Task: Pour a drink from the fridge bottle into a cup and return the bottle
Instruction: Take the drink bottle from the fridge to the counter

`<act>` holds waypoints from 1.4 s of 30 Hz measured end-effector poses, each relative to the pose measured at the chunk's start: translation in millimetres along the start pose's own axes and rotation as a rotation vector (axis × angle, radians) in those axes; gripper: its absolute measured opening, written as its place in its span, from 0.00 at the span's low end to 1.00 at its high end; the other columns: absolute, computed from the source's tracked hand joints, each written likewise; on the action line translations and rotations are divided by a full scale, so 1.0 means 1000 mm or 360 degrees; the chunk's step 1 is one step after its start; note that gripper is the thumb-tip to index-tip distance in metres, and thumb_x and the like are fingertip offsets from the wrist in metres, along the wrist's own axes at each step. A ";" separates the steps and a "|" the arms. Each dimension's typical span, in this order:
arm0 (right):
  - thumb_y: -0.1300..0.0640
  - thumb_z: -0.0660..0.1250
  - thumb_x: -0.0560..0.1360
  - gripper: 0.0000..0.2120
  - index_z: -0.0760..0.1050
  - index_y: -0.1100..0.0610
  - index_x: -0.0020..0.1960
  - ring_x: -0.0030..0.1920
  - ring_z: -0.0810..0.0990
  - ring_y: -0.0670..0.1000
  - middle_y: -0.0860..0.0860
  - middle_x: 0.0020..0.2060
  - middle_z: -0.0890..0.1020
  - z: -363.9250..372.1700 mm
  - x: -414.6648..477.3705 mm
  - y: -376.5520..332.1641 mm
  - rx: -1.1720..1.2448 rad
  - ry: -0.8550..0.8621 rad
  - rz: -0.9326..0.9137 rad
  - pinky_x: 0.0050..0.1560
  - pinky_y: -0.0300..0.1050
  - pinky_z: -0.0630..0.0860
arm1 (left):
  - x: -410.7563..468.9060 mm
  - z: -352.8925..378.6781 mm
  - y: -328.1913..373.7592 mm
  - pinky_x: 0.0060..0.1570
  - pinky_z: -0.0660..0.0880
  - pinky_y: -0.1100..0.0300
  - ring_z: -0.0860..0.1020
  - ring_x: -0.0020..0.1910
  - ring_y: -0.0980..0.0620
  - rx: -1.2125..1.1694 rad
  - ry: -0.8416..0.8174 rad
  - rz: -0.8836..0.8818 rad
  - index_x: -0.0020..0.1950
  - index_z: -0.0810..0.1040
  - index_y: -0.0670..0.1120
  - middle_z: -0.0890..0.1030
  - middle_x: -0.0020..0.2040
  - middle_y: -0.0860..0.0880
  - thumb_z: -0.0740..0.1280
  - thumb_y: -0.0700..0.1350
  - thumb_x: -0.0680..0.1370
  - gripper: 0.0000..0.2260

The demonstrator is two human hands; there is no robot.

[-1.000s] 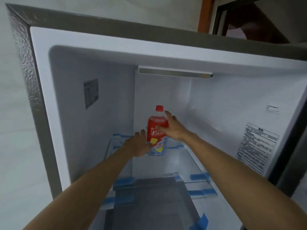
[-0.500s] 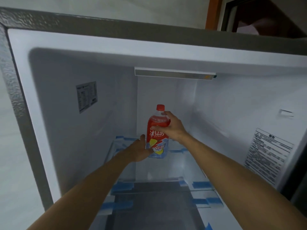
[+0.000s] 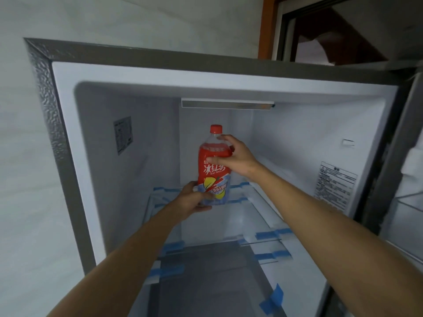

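Bottle lifted off shelf, drawn nearer; left hand now grips its base.

Upper shelf: clear glass inside the fridge, the level you reach over.
Blue tape: strips stuck at its corners and edges.
Lower shelf: glass, just below, taped likewise.
Bottle: base hidden, so you cannot tell whether it touches the glass.

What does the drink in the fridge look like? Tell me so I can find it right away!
Look into the open fridge, under the grey bar at the back. The left hand and right hand hold one bottle by the upper glass shelf. It is the only red thing there: red cap, red label saying Ice Tea.
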State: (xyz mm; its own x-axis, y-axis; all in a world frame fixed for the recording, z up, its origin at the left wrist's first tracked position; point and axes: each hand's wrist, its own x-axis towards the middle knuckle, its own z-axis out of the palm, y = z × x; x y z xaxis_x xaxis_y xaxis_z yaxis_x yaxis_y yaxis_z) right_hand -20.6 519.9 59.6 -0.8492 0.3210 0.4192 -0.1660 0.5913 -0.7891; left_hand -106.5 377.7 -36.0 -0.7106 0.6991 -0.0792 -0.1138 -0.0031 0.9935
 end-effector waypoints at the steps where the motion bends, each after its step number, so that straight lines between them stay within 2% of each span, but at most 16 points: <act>1: 0.51 0.79 0.67 0.37 0.67 0.51 0.71 0.57 0.80 0.51 0.51 0.65 0.77 0.000 -0.004 -0.003 0.0006 0.0010 0.0009 0.56 0.53 0.81 | -0.005 0.000 0.000 0.46 0.82 0.51 0.80 0.58 0.41 -0.0055 -0.0016 -0.0003 0.71 0.68 0.42 0.79 0.63 0.42 0.75 0.36 0.72 0.30; 4: 0.51 0.80 0.66 0.38 0.68 0.50 0.71 0.57 0.81 0.51 0.51 0.65 0.77 0.000 -0.017 -0.013 0.0019 0.0025 0.0032 0.55 0.54 0.81 | -0.020 0.001 0.001 0.53 0.81 0.46 0.81 0.57 0.42 -0.0145 -0.0091 -0.0012 0.70 0.69 0.42 0.80 0.61 0.42 0.74 0.35 0.73 0.27; 7: 0.51 0.80 0.66 0.38 0.68 0.51 0.72 0.55 0.82 0.50 0.50 0.62 0.78 -0.002 -0.032 -0.025 0.0014 0.0042 0.0049 0.53 0.52 0.82 | -0.041 0.003 0.006 0.58 0.78 0.45 0.81 0.52 0.45 -0.0181 -0.0212 -0.0010 0.58 0.76 0.43 0.82 0.53 0.44 0.69 0.35 0.77 0.11; 9: 0.51 0.80 0.65 0.39 0.68 0.52 0.72 0.55 0.82 0.50 0.50 0.61 0.79 -0.003 -0.044 -0.032 0.0033 0.0054 0.0058 0.53 0.50 0.83 | -0.053 0.003 0.007 0.59 0.77 0.45 0.80 0.51 0.44 -0.0307 -0.0250 -0.0058 0.54 0.77 0.43 0.81 0.51 0.43 0.64 0.37 0.78 0.06; 12: 0.47 0.80 0.61 0.42 0.69 0.52 0.71 0.55 0.83 0.50 0.51 0.61 0.79 -0.003 -0.063 -0.043 0.0052 0.0084 0.0092 0.53 0.52 0.82 | -0.068 0.001 0.005 0.57 0.76 0.41 0.79 0.50 0.41 -0.0576 -0.0236 -0.0128 0.55 0.76 0.40 0.79 0.52 0.40 0.59 0.43 0.78 0.11; 16: 0.52 0.80 0.64 0.37 0.70 0.51 0.69 0.53 0.83 0.49 0.47 0.57 0.80 -0.001 -0.087 -0.054 0.0048 0.0147 0.0149 0.52 0.52 0.83 | -0.084 -0.003 -0.001 0.58 0.75 0.38 0.78 0.56 0.35 -0.0793 -0.0276 -0.0250 0.65 0.72 0.40 0.78 0.59 0.37 0.58 0.52 0.79 0.21; 21: 0.54 0.80 0.65 0.34 0.71 0.49 0.67 0.50 0.82 0.46 0.43 0.53 0.80 0.001 -0.116 -0.067 0.0058 0.0175 0.0166 0.48 0.47 0.83 | -0.105 -0.003 -0.007 0.57 0.73 0.34 0.77 0.60 0.31 -0.0931 -0.0273 -0.0324 0.72 0.66 0.39 0.76 0.64 0.34 0.57 0.59 0.80 0.29; 25: 0.56 0.80 0.66 0.33 0.71 0.49 0.67 0.50 0.82 0.45 0.44 0.53 0.81 0.000 -0.135 -0.080 0.0099 0.0145 0.0155 0.43 0.41 0.82 | -0.128 -0.001 -0.007 0.59 0.71 0.31 0.76 0.60 0.30 -0.0995 -0.0260 -0.0357 0.75 0.63 0.40 0.74 0.64 0.33 0.56 0.60 0.80 0.31; 28: 0.56 0.79 0.67 0.32 0.71 0.50 0.67 0.48 0.82 0.43 0.43 0.51 0.80 -0.003 -0.150 -0.090 0.0085 0.0132 0.0159 0.39 0.38 0.81 | -0.146 0.001 -0.008 0.55 0.74 0.33 0.77 0.60 0.30 -0.0986 -0.0242 -0.0333 0.76 0.62 0.41 0.74 0.64 0.34 0.56 0.61 0.80 0.32; 34: 0.54 0.79 0.67 0.33 0.70 0.51 0.68 0.48 0.80 0.43 0.42 0.51 0.79 -0.007 -0.184 -0.104 0.0066 0.0088 0.0153 0.43 0.41 0.81 | -0.188 0.012 -0.014 0.60 0.71 0.31 0.75 0.62 0.29 -0.1036 -0.0206 -0.0324 0.77 0.61 0.41 0.70 0.69 0.32 0.57 0.61 0.79 0.33; 38: 0.48 0.80 0.60 0.39 0.71 0.51 0.69 0.52 0.80 0.45 0.44 0.53 0.79 -0.008 -0.207 -0.111 0.0089 0.0055 0.0142 0.49 0.48 0.82 | -0.219 0.019 -0.021 0.57 0.74 0.32 0.76 0.61 0.30 -0.1051 -0.0155 -0.0310 0.76 0.62 0.42 0.72 0.68 0.33 0.57 0.62 0.79 0.33; 42: 0.52 0.81 0.63 0.36 0.71 0.51 0.68 0.51 0.80 0.44 0.43 0.54 0.79 -0.005 -0.230 -0.114 0.0114 0.0006 0.0111 0.44 0.41 0.81 | -0.248 0.024 -0.029 0.57 0.73 0.31 0.76 0.62 0.31 -0.1033 -0.0089 -0.0325 0.76 0.62 0.41 0.74 0.66 0.34 0.57 0.61 0.79 0.32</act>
State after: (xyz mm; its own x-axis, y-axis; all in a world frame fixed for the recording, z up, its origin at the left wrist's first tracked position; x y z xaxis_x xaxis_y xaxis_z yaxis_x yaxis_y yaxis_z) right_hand 196.3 381.9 55.0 -0.8581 0.3624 0.3638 -0.1423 0.5129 -0.8466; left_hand 89.7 222.0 -42.8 -0.5958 0.7670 -0.2382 -0.6475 -0.2832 0.7075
